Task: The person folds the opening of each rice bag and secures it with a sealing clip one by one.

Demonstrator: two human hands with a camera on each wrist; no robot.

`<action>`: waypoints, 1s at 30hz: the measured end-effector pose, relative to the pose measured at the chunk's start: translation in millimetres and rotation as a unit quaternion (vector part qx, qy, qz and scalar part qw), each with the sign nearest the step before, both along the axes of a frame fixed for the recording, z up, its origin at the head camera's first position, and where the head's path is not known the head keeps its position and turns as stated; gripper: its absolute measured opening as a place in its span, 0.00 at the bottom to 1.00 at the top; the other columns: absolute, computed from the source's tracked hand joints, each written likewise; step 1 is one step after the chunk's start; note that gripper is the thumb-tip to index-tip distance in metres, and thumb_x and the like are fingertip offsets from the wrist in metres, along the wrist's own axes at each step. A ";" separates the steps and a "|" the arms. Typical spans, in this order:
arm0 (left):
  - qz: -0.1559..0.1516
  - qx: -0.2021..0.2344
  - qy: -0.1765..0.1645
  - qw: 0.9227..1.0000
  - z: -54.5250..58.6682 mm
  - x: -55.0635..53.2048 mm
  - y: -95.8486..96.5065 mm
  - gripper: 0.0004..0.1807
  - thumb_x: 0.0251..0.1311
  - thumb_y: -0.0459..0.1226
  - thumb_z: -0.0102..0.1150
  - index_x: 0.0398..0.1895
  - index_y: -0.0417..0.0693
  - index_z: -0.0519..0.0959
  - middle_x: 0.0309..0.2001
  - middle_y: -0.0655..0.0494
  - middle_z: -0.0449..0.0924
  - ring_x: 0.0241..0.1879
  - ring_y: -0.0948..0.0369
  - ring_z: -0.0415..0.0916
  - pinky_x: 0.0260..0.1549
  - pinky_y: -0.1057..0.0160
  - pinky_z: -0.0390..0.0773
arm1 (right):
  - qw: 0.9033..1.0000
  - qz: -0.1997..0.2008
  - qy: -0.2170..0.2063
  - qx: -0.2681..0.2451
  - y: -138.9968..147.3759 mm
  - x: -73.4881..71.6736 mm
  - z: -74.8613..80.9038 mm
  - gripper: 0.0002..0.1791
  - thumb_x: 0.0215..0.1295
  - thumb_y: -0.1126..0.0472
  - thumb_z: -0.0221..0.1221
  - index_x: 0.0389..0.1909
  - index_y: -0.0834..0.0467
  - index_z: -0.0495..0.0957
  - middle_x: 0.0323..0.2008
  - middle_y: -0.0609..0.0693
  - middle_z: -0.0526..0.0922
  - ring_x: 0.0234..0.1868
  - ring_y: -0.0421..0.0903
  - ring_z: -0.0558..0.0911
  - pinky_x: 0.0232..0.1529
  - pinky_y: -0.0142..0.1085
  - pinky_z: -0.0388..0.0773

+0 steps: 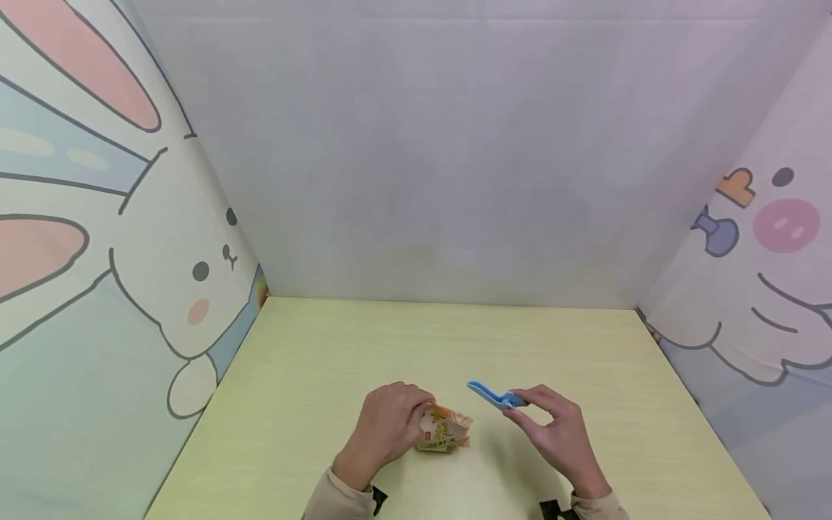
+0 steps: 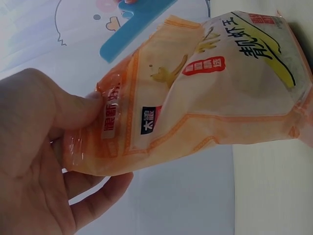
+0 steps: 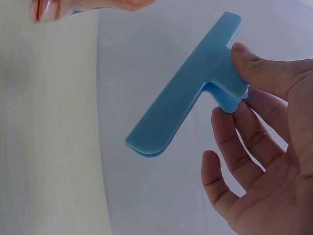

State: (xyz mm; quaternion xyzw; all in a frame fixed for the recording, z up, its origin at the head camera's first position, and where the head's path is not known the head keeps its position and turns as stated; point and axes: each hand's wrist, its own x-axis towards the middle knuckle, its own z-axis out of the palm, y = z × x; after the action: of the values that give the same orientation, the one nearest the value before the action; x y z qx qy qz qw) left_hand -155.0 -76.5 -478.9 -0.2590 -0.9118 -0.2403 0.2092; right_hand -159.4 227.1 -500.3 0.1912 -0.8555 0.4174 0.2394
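My left hand (image 1: pixel 392 421) pinches the top end of an orange and cream plastic food packet (image 1: pixel 444 429). In the left wrist view the packet (image 2: pixel 195 83) stretches away from thumb and fingers, with printed characters and a small red label on its face. To the right, my right hand (image 1: pixel 555 432) holds a blue bag clip (image 1: pixel 492 395) by its handle tabs, thumb on one side and fingertips on the other. The right wrist view shows the clip's long bar (image 3: pixel 183 90) slanting, its two halves lying together. The clip is held apart from the packet.
A pale yellow wooden table (image 1: pixel 312 354) lies under both hands. Behind it hangs a plain light grey cloth (image 1: pixel 448 159). Cartoon-printed cloths stand at the sides, a rabbit (image 1: pixel 169 274) on the left and a pig-nosed figure (image 1: pixel 773 282) on the right.
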 end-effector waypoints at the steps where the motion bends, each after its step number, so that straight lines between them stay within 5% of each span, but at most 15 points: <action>1: 0.000 0.000 0.001 1.000 0.0 -0.1 0.1 0.07 0.68 0.36 0.68 0.34 0.57 0.92 0.32 0.66 0.91 0.28 0.67 0.83 0.28 0.70 0.79 | 1.000 0.002 0.001 -0.001 -0.4 0.1 -0.1 0.21 0.51 0.66 0.81 0.45 0.46 0.92 0.36 0.37 0.89 0.37 0.42 0.88 0.48 0.20 0.78; 11: 0.000 -0.006 -0.012 1.000 0.1 -0.2 0.1 0.06 0.70 0.38 0.67 0.38 0.57 0.92 0.34 0.65 0.92 0.29 0.67 0.83 0.28 0.69 0.80 | 1.000 0.009 0.004 -0.001 -2.5 1.1 1.3 0.21 0.51 0.67 0.81 0.46 0.48 0.92 0.36 0.37 0.89 0.38 0.34 0.86 0.47 0.21 0.78; 19: 0.010 0.002 -0.026 1.000 1.2 1.0 0.7 0.03 0.71 0.41 0.68 0.38 0.56 0.88 0.26 0.63 0.84 0.21 0.73 0.69 0.22 0.74 0.66 | 1.000 0.022 0.004 -0.009 -4.4 1.1 1.1 0.19 0.51 0.67 0.81 0.46 0.53 0.92 0.36 0.38 0.89 0.38 0.33 0.86 0.47 0.22 0.78; 30: 0.009 0.009 -0.025 1.000 1.5 0.6 2.1 0.03 0.68 0.39 0.70 0.38 0.55 0.83 0.27 0.62 0.85 0.22 0.70 0.75 0.23 0.71 0.71 | 0.999 0.032 -0.004 -0.007 -7.9 0.8 0.8 0.20 0.50 0.66 0.82 0.46 0.48 0.92 0.36 0.38 0.90 0.37 0.35 0.88 0.45 0.26 0.81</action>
State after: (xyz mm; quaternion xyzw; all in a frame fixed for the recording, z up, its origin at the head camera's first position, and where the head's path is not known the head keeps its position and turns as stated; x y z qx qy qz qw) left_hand -154.4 -74.4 -477.4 -0.2431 -0.9166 -0.2532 0.1912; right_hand -158.6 219.2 -499.4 0.2148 -0.8469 0.4318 0.2240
